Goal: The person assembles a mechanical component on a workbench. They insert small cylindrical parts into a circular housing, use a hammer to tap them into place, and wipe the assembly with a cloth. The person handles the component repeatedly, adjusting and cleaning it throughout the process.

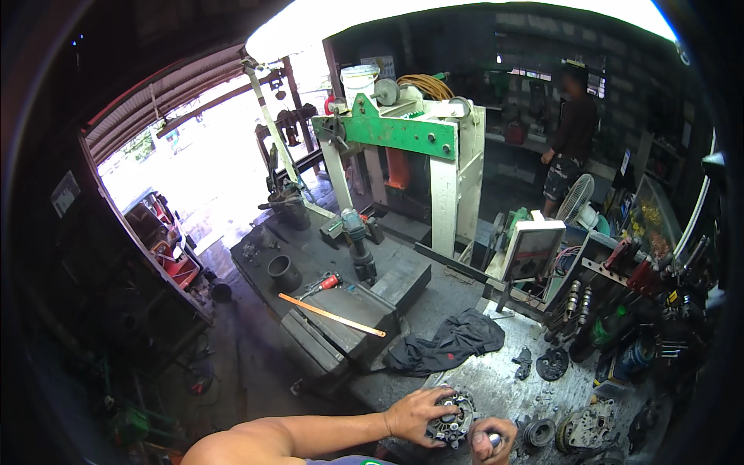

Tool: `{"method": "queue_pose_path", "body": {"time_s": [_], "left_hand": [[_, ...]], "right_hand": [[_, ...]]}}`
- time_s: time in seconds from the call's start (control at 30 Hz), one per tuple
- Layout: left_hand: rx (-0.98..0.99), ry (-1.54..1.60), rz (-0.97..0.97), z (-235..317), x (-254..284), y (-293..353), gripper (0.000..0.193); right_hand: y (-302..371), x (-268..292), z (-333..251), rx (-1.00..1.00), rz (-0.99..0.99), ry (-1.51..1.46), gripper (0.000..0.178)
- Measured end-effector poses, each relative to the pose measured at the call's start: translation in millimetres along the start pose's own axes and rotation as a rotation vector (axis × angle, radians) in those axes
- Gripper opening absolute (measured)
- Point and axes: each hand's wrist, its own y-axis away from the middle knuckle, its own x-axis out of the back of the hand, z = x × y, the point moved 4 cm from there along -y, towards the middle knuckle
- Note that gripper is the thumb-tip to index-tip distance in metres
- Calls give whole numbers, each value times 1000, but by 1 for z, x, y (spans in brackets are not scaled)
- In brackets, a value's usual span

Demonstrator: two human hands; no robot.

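Note:
My left hand (415,416) reaches in from the lower left, its fingers curled over the rim and top of a round metal part that looks like an alternator housing (457,426). The part sits on the metal-topped bench (508,395) near its front edge. Just right of it, my right hand (496,449) is closed in a fist around a tool with a rounded, pale metal end (494,439); its other end is hidden, so its kind does not show. Beside that hand lies a grooved pulley (539,432), then a larger open metal housing (587,425).
A dark cloth (453,341) lies behind the work. Left of it stand a vice (337,329) with an orange hacksaw blade (333,314) and an angle grinder (359,244). Hand tools crowd the rack (620,271) at right. A person (572,132) stands beyond the green-and-white press frame (395,133).

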Motion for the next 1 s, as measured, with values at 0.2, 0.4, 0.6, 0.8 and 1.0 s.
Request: {"method": "queue_pose_path", "body": {"time_s": [0.2, 0.4, 0.6, 0.8, 1.0], "left_hand": [[-67, -22, -54, 2, 11, -7, 93], [-158, -91, -56, 2, 40, -17, 125], [255, 8, -161, 14, 45, 4, 121], [140, 24, -211, 26, 41, -5, 105], [197, -171, -9, 46, -1, -3, 116]], "right_hand": [[15, -7, 17, 117, 415, 58, 25], [23, 1, -26, -111, 158, 143, 19], [52, 32, -67, 3, 296, -93, 14], [32, 38, -53, -12, 288, -80, 16], [10, 29, -50, 41, 279, -139, 20]]}}
